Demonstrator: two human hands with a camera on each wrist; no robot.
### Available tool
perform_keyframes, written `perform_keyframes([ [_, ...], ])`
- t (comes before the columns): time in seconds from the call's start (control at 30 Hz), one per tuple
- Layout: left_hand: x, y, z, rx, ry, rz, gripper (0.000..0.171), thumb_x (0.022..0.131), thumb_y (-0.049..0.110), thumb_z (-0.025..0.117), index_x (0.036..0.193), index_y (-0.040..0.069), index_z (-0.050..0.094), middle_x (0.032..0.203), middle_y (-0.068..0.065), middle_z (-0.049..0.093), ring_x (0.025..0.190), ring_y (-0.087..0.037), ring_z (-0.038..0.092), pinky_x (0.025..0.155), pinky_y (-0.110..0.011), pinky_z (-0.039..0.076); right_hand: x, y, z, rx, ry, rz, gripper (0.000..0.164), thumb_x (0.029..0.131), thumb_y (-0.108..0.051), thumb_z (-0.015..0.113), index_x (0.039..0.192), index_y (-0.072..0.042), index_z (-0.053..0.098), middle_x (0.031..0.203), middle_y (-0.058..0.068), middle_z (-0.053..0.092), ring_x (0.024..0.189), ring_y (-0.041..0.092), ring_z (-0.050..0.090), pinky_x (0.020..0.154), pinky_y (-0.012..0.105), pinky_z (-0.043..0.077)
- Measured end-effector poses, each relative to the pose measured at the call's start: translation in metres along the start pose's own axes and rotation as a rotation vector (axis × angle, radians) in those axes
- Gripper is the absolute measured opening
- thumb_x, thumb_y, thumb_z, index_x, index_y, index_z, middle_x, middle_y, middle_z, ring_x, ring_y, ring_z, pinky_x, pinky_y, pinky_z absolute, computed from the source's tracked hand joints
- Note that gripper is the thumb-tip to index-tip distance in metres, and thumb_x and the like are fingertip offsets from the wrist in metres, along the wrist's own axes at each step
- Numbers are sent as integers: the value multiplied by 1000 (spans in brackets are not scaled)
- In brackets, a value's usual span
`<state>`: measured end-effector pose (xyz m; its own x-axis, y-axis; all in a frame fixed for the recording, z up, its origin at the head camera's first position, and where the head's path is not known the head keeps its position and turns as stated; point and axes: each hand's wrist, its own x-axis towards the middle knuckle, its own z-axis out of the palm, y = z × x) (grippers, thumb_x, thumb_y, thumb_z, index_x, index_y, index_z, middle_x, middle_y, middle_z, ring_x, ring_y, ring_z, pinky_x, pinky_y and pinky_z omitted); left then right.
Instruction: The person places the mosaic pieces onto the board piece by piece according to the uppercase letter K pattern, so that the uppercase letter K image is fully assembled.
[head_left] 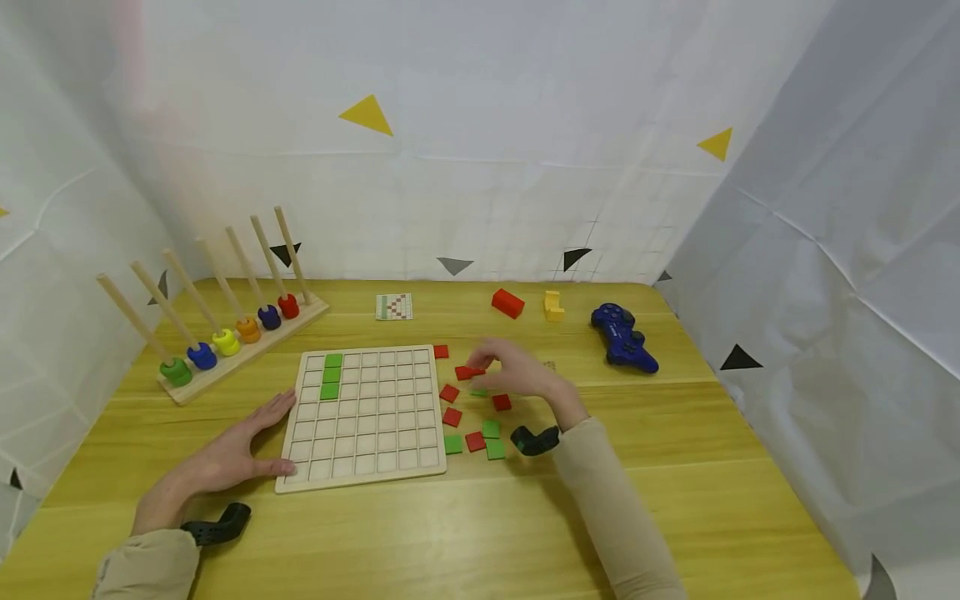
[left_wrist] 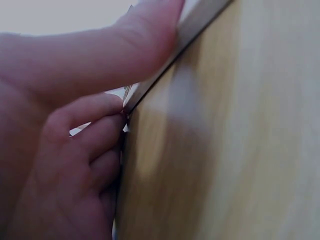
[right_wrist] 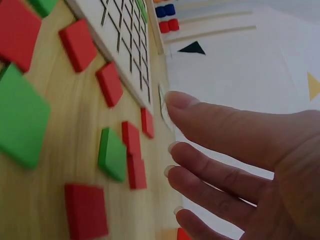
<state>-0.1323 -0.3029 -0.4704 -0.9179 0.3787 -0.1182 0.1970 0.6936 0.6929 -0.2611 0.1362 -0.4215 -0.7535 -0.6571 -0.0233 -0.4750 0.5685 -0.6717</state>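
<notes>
A wooden grid board (head_left: 365,427) lies on the table, with several green tiles (head_left: 331,376) in a column near its upper left. My left hand (head_left: 228,454) rests at the board's left side, fingers stretched along the edge and thumb on the lower left corner. Loose red tiles (head_left: 452,417) and green tiles (head_left: 495,449) are scattered to the board's right. Above them hovers my right hand (head_left: 517,371), loosely bent, with nothing between thumb and fingers in the right wrist view. Close below it there are red tiles (right_wrist: 131,138) and a green tile (right_wrist: 112,155).
A wooden bead rack (head_left: 247,346) with upright pegs stands at the back left. Along the back lie a small pattern card (head_left: 393,307), a red block (head_left: 507,303) and a yellow block (head_left: 553,307). A blue game controller (head_left: 623,337) is at the right.
</notes>
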Motion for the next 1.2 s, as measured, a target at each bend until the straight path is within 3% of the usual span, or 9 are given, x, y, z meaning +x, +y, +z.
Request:
perform_keyframes([
  [0.3, 0, 1, 0, -10, -11, -16, 105, 82, 44, 79, 160, 8, 19, 165, -26, 11, 146, -58, 7, 110, -77, 12, -6, 25, -1, -33, -1, 110, 27, 87, -16, 79, 110, -5, 71, 110, 8, 68, 103, 26, 61, 95, 44, 52],
  [0.57, 0, -1, 0, -11, -3, -7, 105, 82, 44, 80, 160, 9, 19, 165, -26, 11, 146, -58, 7, 110, -77, 12, -5, 29, 4, -21, -46, 172, 30, 82, -19, 84, 108, -9, 72, 108, 2, 68, 98, 21, 60, 93, 39, 52],
  [1.2, 0, -1, 0, -8, 1, -5, 105, 82, 43, 80, 160, 10, 19, 165, -26, 11, 146, -58, 7, 110, -77, 11, 0, 32, 13, -30, -18, 217, 25, 83, -20, 83, 105, -14, 71, 105, -2, 66, 97, 18, 56, 93, 37, 50],
])
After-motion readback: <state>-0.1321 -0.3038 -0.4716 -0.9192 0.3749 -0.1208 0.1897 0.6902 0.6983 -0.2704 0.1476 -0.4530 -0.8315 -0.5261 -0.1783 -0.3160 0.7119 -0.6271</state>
